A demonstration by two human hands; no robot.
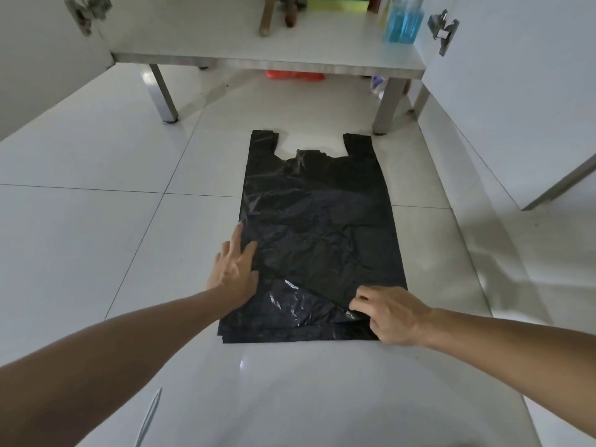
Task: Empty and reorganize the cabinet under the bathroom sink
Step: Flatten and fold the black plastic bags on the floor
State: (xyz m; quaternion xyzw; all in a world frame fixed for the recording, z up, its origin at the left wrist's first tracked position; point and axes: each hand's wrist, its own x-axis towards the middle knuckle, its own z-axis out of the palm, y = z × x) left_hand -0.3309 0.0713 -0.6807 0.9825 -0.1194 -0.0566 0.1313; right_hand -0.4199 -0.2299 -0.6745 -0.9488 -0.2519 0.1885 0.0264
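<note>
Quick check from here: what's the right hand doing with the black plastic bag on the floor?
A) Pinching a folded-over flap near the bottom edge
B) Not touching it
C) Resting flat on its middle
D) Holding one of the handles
A: the right hand pinches a folded-over flap of the black plastic bag near its bottom edge, far from the handles.

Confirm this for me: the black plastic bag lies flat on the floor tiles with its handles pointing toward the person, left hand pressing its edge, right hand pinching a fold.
Not quite. The head view shows the black plastic bag with its handles pointing away from the person, toward the open cabinet. The rest holds: it lies flat on the floor tiles, left hand pressing its edge, right hand pinching a fold.
</note>
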